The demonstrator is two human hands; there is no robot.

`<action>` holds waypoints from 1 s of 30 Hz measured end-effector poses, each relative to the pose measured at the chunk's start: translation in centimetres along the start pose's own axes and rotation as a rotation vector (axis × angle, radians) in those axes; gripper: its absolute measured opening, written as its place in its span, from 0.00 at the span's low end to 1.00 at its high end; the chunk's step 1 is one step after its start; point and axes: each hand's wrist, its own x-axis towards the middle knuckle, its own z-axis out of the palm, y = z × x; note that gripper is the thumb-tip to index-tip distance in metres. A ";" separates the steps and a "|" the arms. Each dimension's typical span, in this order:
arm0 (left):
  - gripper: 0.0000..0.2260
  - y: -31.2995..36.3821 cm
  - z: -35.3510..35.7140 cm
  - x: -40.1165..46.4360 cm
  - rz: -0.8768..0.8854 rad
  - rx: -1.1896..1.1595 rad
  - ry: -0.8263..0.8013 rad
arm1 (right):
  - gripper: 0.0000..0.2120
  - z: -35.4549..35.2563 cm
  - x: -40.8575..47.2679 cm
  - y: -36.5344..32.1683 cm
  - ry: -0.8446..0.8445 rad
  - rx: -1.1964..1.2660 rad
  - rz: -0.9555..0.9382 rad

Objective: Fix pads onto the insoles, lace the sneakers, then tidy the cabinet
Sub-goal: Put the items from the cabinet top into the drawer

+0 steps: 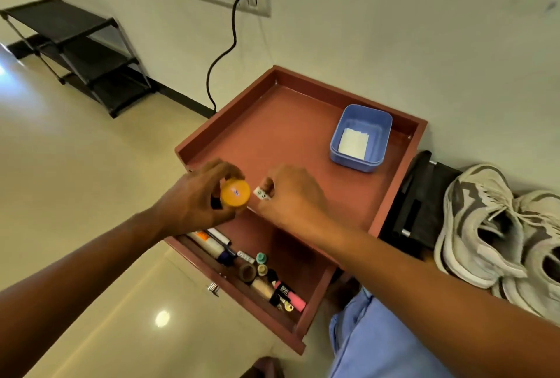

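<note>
The left hand curls its grip round a small container with an orange cap, held above the front edge of the reddish-brown cabinet top, a surface with a raised rim. Just beside it, the right hand pinches a small white patterned piece between thumb and fingertips; what it is cannot be told. Below both hands the drawer stands pulled out, holding tubes, a roll of tape, small bottles and a pink-and-black item along its left side. A blue plastic tub with white sheets inside sits near the back right of the surface. The white-and-grey sneakers lie on the floor to the right, next to a black object. A black shoe rack stands against the wall, well apart
</note>
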 end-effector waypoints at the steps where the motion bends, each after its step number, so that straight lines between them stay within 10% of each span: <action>1: 0.28 0.0 0.2 -1.1 -0.005 -0.018 -0.039 | 0.09 0.6 -0.9 0.0 -0.050 -0.008 0.022; 9: 0.32 -2.0 4.9 -4.5 -0.144 0.114 -0.331 | 0.06 6.9 -4.7 2.2 -0.539 -0.185 0.200; 30: 0.31 -1.8 12.4 0.8 -0.324 0.327 -0.497 | 0.17 13.3 -1.5 7.3 -0.464 -0.233 0.286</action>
